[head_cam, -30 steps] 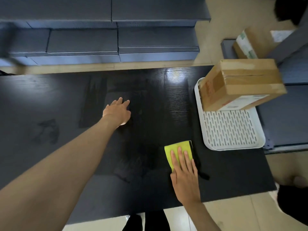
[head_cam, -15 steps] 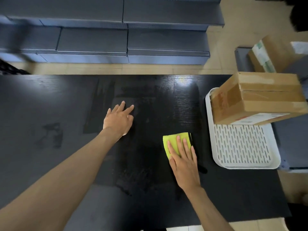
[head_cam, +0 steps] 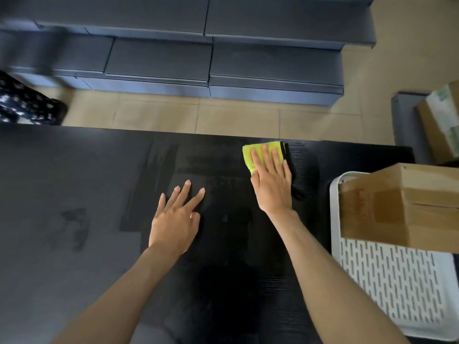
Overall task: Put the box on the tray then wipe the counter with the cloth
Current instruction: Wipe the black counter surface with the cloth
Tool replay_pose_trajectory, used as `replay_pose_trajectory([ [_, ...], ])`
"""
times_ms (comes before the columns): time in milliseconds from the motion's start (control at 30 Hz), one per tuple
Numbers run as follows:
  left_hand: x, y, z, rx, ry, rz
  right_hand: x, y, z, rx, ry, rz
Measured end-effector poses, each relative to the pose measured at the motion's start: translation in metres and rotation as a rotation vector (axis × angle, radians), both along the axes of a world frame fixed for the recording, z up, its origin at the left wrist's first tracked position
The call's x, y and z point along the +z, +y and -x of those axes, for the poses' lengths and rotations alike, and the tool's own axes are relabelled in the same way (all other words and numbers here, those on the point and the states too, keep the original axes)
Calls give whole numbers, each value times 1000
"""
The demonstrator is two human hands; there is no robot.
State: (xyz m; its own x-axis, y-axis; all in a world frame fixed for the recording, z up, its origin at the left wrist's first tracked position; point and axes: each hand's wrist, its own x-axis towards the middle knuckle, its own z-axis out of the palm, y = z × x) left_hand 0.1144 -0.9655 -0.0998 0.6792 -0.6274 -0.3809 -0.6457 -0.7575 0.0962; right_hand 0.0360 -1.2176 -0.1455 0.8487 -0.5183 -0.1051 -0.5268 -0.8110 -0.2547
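A brown cardboard box (head_cam: pixel 409 207) sits on the far part of the white slotted tray (head_cam: pixel 397 289) at the right end of the black counter (head_cam: pixel 74 194). My right hand (head_cam: pixel 272 184) lies flat on a yellow-green cloth (head_cam: pixel 248 155) and presses it onto the counter close to the far edge. My left hand (head_cam: pixel 175 222) rests flat on the counter's middle, fingers spread, holding nothing. Darker damp streaks mark the surface around both hands.
Beyond the counter's far edge lies tan tiled floor (head_cam: pixel 223 117) and grey stepped shelving (head_cam: pixel 198 58). A second cardboard box (head_cam: pixel 442 120) stands on a grey surface at the far right. A dark patterned object (head_cam: pixel 24 105) sits at the far left.
My right hand has pushed the cloth away from me, from the near middle of the counter up to its far edge. My left hand stays planted in the same spot.
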Motion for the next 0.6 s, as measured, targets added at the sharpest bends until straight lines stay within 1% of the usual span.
replay_pose_trajectory([
  [133,1,-1,2,9,2,3,0,-11,-21,-27,-6,-4],
  [300,8,-6,-2,18,70,5,3,9,0,-13,26,-28],
  [433,18,3,1,-36,73,-28,8,60,48,15,43,-18],
  [600,25,51,40,-112,7,13,8,149,126,-7,40,-19],
])
